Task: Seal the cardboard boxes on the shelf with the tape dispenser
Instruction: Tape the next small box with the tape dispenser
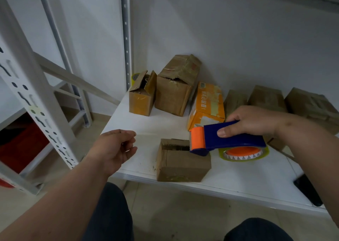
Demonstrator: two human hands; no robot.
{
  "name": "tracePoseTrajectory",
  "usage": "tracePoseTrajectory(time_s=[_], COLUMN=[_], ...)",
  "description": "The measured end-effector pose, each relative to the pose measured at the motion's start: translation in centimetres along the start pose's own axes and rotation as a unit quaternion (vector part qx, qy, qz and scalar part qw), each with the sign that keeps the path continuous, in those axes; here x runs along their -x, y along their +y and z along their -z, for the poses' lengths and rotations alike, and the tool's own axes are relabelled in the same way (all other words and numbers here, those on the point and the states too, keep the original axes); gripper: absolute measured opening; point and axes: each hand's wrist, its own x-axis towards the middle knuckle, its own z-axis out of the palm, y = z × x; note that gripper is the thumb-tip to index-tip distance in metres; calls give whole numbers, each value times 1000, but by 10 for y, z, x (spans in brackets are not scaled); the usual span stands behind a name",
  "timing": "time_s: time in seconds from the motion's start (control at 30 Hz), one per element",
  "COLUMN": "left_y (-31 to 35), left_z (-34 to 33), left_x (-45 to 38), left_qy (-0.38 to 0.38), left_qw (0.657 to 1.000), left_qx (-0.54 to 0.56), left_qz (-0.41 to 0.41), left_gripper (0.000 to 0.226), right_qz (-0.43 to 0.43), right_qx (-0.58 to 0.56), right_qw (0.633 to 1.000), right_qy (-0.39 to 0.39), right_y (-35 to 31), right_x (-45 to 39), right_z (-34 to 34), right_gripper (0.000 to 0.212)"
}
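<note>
- The tape dispenser [227, 138] is gripped by the right hand [251, 121], fingers curled over its blue handle and thumb pressed on the near side.
- Its orange nose is held at the top of the small cardboard box [180, 160], which sits at the front edge of the shelf [238, 176]; whether the blade touches the flaps cannot be told.
- The left hand [113, 149] hovers left of that box, fingers loosely curled, and nothing is held in it.
- Behind the small box, 2 brown boxes and an orange box [207, 105] are seen against the wall; more brown boxes are blurred to its right.
- The small box is judged light and soft-walled, with creased, partly open flaps, so it is likely to slide or dent under pressure.
- It is best steadied by its left side or near top edge while tape is drawn.
- The dispenser looks rigid; it is safest held by the handle, away from the toothed blade.
</note>
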Motion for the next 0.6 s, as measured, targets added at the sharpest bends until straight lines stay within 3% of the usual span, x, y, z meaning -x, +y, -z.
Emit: tracePoseTrajectory(time_s=[0.4,0.6], left_y=[-14,-24], left_z=[7,11], left_x=[0,-3], left_qy=[5,8], left_qw=[1000,1000], left_qx=[7,8], left_qz=[16,19], left_gripper=[8,6], right_qz=[-60,-69], right_qx=[131,165], right_qw=[984,977], right_qy=[-103,-115], right_y=[-21,-29], right_x=[-40,-49], right_z=[-8,-11], right_gripper=[44,38])
